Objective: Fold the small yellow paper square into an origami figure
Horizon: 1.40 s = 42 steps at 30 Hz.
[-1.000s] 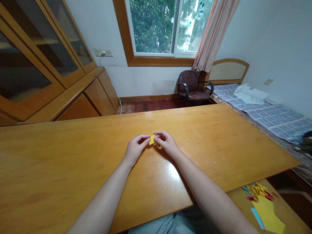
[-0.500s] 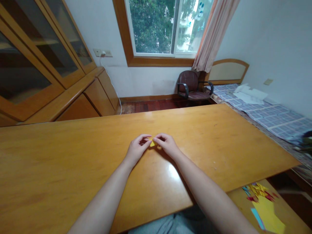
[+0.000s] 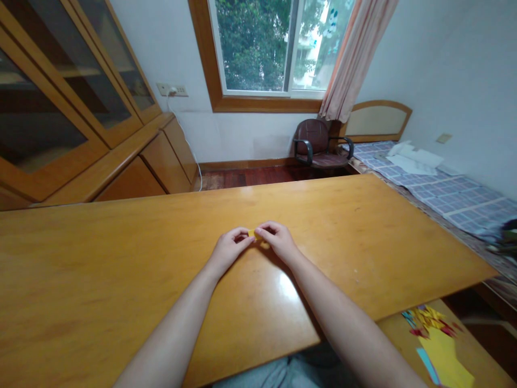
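Between my two hands is a small piece of yellow paper [image 3: 251,233], held just above the wooden table [image 3: 161,258]. My left hand [image 3: 231,245] pinches its left side, thumb low and forefinger behind. On the right side, the thumb and fingers of my right hand [image 3: 277,240] are closed on the same paper. Most of the piece is covered by fingertips, so its folds cannot be made out. Both forearms reach in from the table's near edge.
At lower right, a lower surface [image 3: 398,337] bears yellow sheets [image 3: 442,353], a light blue strip [image 3: 427,364] and a pile of coloured folded bits [image 3: 430,319]. Beyond the table stand an armchair [image 3: 317,141], a bed [image 3: 444,188] and a glass-door cabinet [image 3: 97,129].
My left thumb and fingers have shifted slightly right and closer together on the paper. Less of the yellow shows now. My right hand has barely moved.
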Tool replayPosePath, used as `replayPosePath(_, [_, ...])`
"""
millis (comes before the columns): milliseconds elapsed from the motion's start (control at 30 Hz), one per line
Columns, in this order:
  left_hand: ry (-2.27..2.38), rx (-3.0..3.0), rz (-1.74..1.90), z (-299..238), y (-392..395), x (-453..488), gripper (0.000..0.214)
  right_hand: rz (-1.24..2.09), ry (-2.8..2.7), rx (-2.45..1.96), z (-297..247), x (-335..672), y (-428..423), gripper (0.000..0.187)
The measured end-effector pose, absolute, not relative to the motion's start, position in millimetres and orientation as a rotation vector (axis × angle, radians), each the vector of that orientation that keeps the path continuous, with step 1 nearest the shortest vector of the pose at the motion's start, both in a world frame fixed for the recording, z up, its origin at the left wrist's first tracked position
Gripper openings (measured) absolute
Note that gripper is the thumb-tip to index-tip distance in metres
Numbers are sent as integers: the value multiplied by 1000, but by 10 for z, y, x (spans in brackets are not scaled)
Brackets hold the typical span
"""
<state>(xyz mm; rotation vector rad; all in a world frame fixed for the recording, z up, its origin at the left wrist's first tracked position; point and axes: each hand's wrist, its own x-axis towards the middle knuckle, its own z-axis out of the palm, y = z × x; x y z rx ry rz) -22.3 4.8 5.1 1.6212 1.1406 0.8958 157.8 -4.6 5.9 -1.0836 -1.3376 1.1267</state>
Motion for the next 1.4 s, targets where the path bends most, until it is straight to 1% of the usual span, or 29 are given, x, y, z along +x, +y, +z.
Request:
replayPosePath(233, [1166,1698,865,125,28,-221,32,1017,-1373,-1093,46,1587,-33,21])
replayPosePath(633, [1144,1730,846,101,26,-230,32,1014,-1370,-1109,81,1595,-51,22])
replayPosePath(800, [1167,1732,882,95,31,-235,29,1043,-1315,-1099,60,1587,-38,18])
replayPosePath(1133, [1214,1626,1002,82,34,-228,24,1035,-1308,-1105,48,1600,-33,18])
replayPosePath(1267, [1207,1549,1076,60,44,-225,27,961,-1344,-1098,53,1605,-26,18])
replayPosePath(1400, [1174,1422,1131,41,49,-220,35,1046,-1269,-1084,47,1583,-24,19])
